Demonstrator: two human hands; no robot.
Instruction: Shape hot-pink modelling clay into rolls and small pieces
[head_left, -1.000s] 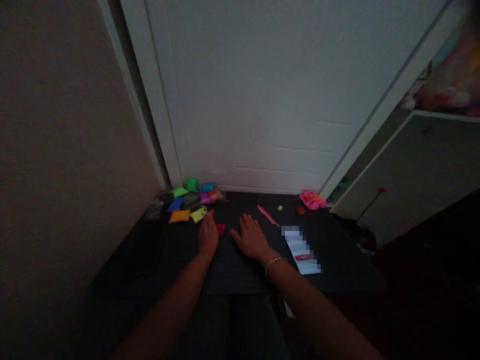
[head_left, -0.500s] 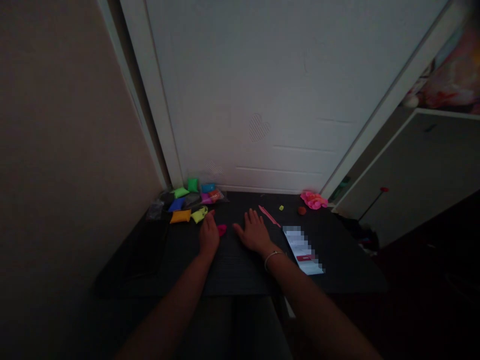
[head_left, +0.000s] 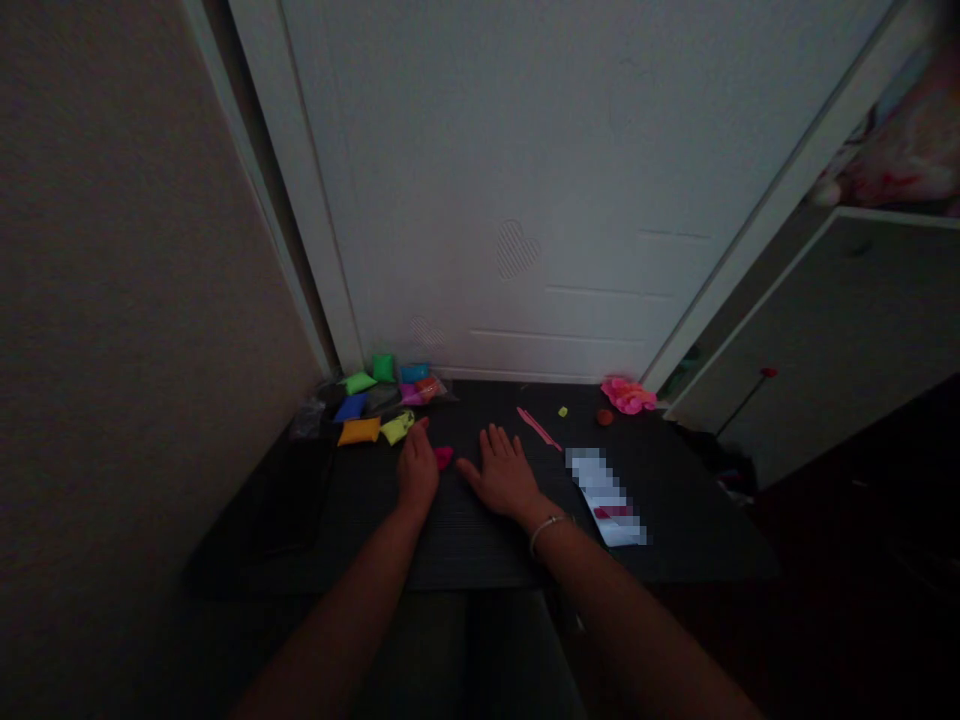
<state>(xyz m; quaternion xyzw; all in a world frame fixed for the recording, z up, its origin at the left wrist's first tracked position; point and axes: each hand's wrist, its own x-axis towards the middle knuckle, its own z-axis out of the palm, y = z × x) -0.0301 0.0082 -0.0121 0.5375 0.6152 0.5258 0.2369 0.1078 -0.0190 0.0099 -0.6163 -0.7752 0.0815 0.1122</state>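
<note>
We are resting two hands on one dark table (head_left: 480, 550), with one bright pink lump (head_left: 443, 458) lying between them. Our left hand (head_left: 418, 470) is standing on its edge just left of the lump, palm side towards it; we cannot tell whether the fingers are gripping it. Our right hand (head_left: 504, 477) is lying palm down with fingers extended and thumb out, apart from the lump on its right; one bracelet (head_left: 550, 528) is circling that wrist. Left of and beyond the lump, eight bright packets (head_left: 350, 407) are lying clustered. Right of the lump, slim pink sticks (head_left: 538, 428), too dim to count, are lying nearest, then one yellow bit (head_left: 562, 411), one reddish-brown ball (head_left: 604, 417), one frilly pink piece (head_left: 628, 395) and one lit phone (head_left: 600, 495).
</note>
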